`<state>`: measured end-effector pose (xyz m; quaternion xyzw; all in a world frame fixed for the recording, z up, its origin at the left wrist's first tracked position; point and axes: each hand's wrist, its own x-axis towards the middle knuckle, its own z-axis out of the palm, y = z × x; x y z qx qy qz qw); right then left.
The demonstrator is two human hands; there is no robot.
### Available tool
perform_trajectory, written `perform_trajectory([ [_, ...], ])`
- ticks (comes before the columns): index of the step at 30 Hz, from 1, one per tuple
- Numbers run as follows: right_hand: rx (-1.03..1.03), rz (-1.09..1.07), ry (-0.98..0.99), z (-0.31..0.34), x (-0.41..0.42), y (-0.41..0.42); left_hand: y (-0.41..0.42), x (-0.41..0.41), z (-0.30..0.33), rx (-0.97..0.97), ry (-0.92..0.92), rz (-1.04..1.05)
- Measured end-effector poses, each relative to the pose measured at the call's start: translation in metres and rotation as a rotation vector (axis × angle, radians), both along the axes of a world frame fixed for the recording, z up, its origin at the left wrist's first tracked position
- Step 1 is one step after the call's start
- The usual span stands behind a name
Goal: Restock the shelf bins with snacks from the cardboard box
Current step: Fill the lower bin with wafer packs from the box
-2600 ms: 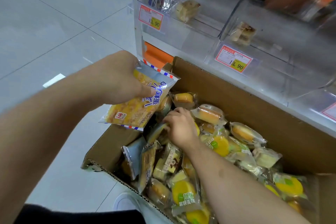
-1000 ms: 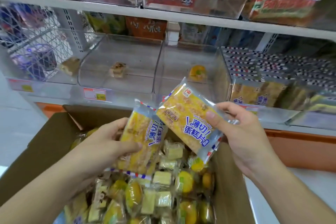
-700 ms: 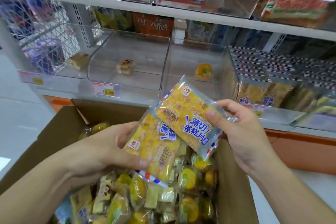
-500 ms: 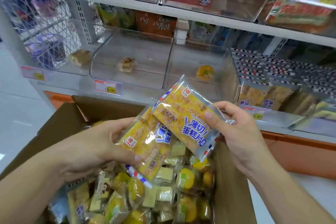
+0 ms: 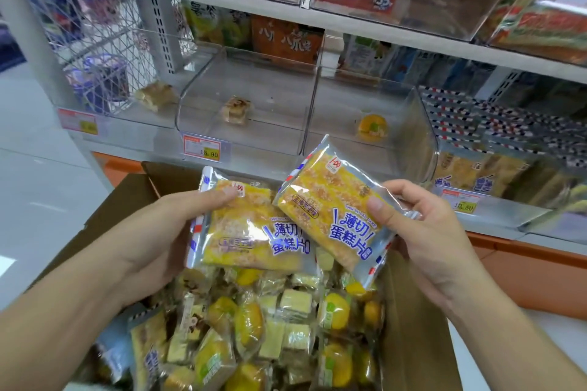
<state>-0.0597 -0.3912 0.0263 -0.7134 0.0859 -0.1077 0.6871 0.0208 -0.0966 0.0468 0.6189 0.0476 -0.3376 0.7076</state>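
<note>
Head view: left hand [image 5: 158,232] grips one cake pack [image 5: 251,232], thumb on top, fingers curled under it. Right hand [image 5: 422,232] pinches a second pack [image 5: 333,216], which overlaps the first. Both packs are above the open box [image 5: 409,343] of small snacks [image 5: 270,327], in front of the clear bins [image 5: 247,98].

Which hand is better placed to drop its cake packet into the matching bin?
Probably the right hand: its packet is held nearer the bin of matching packets at the right. The left hand is farther off.
</note>
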Motion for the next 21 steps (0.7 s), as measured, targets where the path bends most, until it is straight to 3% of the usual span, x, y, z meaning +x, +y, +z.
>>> perform_trajectory([
  [2, 0.011, 0.004, -0.001, 0.000, -0.001, 0.006, 0.004, -0.011, -0.006, -0.068, 0.004, -0.062],
  [6, -0.155, -0.034, 0.004, -0.007, -0.001, 0.020, -0.012, -0.006, -0.001, -0.096, 0.145, 0.045],
  [8, -0.197, -0.027, 0.025, -0.010, -0.002, 0.027, -0.007, -0.015, -0.005, -0.170, 0.141, -0.040],
  [10, -0.271, -0.009, 0.015, -0.013, -0.003, 0.035, -0.009, -0.018, -0.011, -0.203, 0.072, -0.155],
  [14, -0.388, 0.009, 0.080, -0.015, -0.005, 0.045, -0.019, -0.017, -0.019, 0.013, -0.131, -0.162],
  [21, -0.207, 0.440, 0.300, -0.006, -0.003, 0.021, -0.028, -0.019, -0.010, 0.042, -0.170, -0.249],
])
